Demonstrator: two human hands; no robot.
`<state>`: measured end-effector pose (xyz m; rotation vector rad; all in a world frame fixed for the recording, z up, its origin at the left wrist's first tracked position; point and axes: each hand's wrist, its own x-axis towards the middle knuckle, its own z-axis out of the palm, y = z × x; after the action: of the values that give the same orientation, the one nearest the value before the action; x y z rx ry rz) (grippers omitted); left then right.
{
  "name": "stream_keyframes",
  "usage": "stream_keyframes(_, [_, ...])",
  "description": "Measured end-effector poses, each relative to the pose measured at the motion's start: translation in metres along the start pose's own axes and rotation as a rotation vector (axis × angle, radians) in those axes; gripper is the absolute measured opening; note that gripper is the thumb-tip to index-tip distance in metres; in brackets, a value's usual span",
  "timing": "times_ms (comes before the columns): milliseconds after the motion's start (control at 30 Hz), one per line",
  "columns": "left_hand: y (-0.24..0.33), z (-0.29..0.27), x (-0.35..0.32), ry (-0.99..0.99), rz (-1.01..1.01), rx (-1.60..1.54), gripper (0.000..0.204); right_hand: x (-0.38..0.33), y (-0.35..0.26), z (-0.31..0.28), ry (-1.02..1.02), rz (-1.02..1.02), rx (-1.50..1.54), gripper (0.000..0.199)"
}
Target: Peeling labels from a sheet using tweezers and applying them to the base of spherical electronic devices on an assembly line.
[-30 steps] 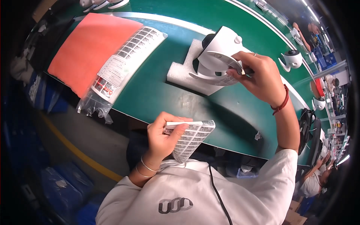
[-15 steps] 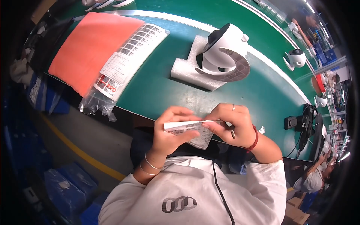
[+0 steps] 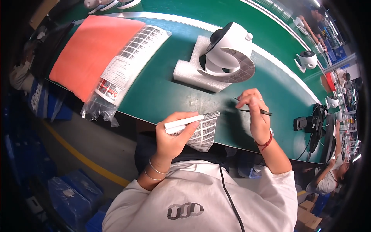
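My left hand [image 3: 176, 135] grips a sheet of grey printed labels [image 3: 203, 133], its white upper edge folded over. The sheet hangs past the table's front edge. In my right hand [image 3: 255, 110], apart from the sheet and above the table, is a pair of dark tweezers [image 3: 264, 112], held between thumb and fingers with the tips pointing left. Whether a label sits on the tips is too small to tell. Beyond my hands, a white device with a round black face, like a camera [image 3: 234, 50], leans on a white foam block [image 3: 189, 71].
An orange-red sheet [image 3: 96, 50] and a plastic-bagged stack of labels [image 3: 129, 58] lie at the left. A black device with cables [image 3: 305, 123] stands at the right. Across the green table [image 3: 154, 92] runs a pale rail; another white device [image 3: 307, 60] sits beyond it. Other people work at far right.
My right hand has moved away from the label sheet, up and to the right, with the tweezers. The sheet's right end now shows, and my left hand still holds it.
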<state>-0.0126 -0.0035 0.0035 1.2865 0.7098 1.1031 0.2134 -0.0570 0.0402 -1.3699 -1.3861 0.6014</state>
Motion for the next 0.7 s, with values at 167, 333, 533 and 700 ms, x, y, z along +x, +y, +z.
stream_keyframes(167, [0.001,0.003,0.002,0.015,-0.01,-0.015,0.017,-0.021,0.001,-0.031,0.063,0.053,-0.424,0.013])
stream_keyframes(333, [0.002,0.004,0.003,0.034,-0.027,-0.022,0.019,-0.033,-0.006,-0.045,-0.106,0.041,-0.629,0.027])
stream_keyframes(533, [0.002,0.006,0.003,0.035,-0.02,0.003,0.019,-0.031,-0.002,-0.026,0.081,0.19,-0.411,0.028])
stream_keyframes(700, [0.002,0.005,0.002,0.028,-0.029,0.022,0.018,-0.025,-0.002,-0.04,0.245,0.241,-0.128,0.011])
